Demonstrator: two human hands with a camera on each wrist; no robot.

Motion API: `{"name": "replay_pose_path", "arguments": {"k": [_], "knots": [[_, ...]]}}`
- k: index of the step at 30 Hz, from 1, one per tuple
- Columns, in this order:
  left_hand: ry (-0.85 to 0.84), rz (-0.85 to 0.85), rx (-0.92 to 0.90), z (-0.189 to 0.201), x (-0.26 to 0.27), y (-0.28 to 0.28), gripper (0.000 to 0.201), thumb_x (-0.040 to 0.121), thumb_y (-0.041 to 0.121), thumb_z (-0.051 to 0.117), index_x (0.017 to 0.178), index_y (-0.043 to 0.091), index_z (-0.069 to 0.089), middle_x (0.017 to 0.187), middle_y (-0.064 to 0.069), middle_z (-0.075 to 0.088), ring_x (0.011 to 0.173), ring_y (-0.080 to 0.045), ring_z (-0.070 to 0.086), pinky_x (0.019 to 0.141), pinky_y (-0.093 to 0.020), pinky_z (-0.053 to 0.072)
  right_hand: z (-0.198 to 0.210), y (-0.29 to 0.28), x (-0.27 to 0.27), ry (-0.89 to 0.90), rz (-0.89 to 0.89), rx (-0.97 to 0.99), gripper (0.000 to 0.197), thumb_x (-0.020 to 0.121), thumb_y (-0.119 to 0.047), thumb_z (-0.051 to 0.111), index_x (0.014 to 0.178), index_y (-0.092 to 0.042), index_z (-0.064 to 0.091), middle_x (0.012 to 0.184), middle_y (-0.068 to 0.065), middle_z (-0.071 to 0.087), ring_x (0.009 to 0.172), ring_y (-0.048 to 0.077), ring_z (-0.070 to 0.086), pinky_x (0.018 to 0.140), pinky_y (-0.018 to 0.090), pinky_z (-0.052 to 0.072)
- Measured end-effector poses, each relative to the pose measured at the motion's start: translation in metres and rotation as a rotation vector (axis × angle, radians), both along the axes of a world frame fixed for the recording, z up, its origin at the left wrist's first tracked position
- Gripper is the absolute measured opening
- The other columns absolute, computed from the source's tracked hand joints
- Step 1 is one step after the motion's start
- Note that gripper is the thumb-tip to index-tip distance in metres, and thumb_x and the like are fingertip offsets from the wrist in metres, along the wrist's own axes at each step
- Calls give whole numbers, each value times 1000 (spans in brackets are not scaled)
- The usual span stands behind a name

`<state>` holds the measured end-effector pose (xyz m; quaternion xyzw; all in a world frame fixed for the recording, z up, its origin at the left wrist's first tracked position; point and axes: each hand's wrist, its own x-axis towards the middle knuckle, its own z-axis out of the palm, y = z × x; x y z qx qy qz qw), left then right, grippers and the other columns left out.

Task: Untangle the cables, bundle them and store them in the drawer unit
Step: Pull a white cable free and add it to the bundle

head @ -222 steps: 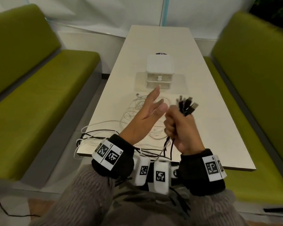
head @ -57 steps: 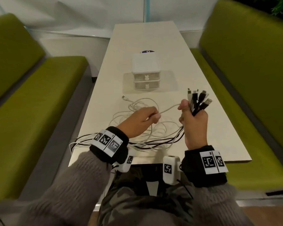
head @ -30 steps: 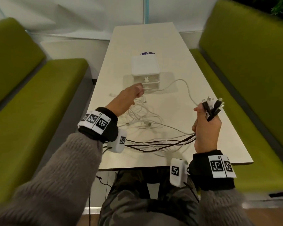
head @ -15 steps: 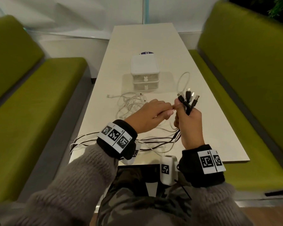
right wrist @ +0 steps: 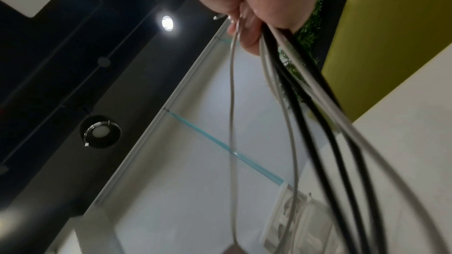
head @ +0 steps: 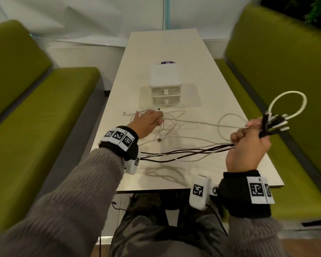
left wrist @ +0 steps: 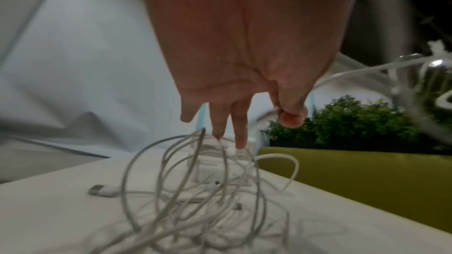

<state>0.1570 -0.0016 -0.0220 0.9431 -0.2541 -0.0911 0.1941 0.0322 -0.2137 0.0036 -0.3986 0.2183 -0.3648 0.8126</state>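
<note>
cables (head: 183, 154): smooth plastic sheaths, white and black, metal plug tips | drawer unit (head: 165, 84): my matt white plastic | table (head: 239, 164): smooth pale laminate | benches (head: 35, 117): matt green cloth | sleeves (head: 72, 210): fuzzy knit

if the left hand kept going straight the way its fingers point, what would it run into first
Probably the loose white cables already under the left hand; beyond them stands the drawer unit. The depth between them is hard to judge.
</note>
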Motion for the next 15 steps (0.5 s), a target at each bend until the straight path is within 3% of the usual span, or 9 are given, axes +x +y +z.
{"name": "replay_pose_path", "arguments": {"k": [3, 5, 8, 11, 12, 13, 14, 15], "knots": [[-20, 11, -161, 6, 3, -1, 21, 100, 17, 31, 86, 14, 46, 84, 7, 49, 89, -18, 47, 99, -40, 30, -1, -5, 0, 22, 5, -37, 35, 101, -23, 44, 67, -17, 45, 46, -11, 31, 43, 6, 27, 43, 20, 27], [0, 26, -344, 15, 0, -7, 21, 99, 11, 32, 88, 7, 50, 83, 3, 56, 86, -20, 53, 88, -33, 39, -9, -1, 1, 74, 35, -97, 32, 100, -20, 45, 69, -16, 48, 47, -11, 34, 43, 6, 30, 43, 19, 30], [62, 84, -532, 37, -6, -15, 24, 98, 19, 32, 77, 19, 44, 78, 0, 48, 77, -16, 44, 76, -27, 37, -17, 7, 2, 137, 73, -181, 32, 100, -20, 46, 68, -16, 50, 45, -13, 36, 42, 5, 32, 43, 19, 31], [153, 261, -664, 64, -11, -11, 30, 92, 4, 34, 66, 18, 37, 56, 8, 45, 61, -15, 43, 55, -17, 30, -19, 7, 2, 150, 92, -156, 32, 100, -22, 47, 69, -15, 54, 44, -13, 34, 41, 5, 32, 43, 19, 31], [169, 304, -731, 70, -20, -4, 30, 95, 9, 34, 67, 13, 42, 50, 7, 51, 56, -11, 48, 56, -14, 34, -18, 6, 2, 146, 101, -150, 32, 100, -23, 47, 70, -15, 56, 44, -12, 33, 41, 5, 31, 43, 19, 30], [125, 316, -768, 73, -27, 8, 34, 99, 20, 34, 74, 5, 51, 58, 6, 60, 62, -9, 55, 66, -16, 41, -18, 5, 2, 143, 118, -157, 32, 100, -25, 47, 71, -15, 57, 45, -12, 32, 41, 5, 31, 42, 19, 30], [48, 322, -777, 73, -38, 21, 42, 100, 29, 34, 84, -3, 56, 72, 2, 66, 74, -15, 58, 79, -24, 44, -18, 5, 1, 140, 147, -174, 32, 100, -26, 47, 73, -14, 59, 45, -12, 32, 42, 5, 30, 42, 19, 29], [-31, 343, -785, 68, -45, 37, 42, 99, 33, 37, 92, -3, 59, 83, 0, 67, 83, -18, 59, 86, -31, 43, -18, 6, 1, 139, 183, -191, 32, 100, -26, 47, 74, -14, 60, 46, -11, 31, 42, 5, 29, 42, 19, 28]]}}
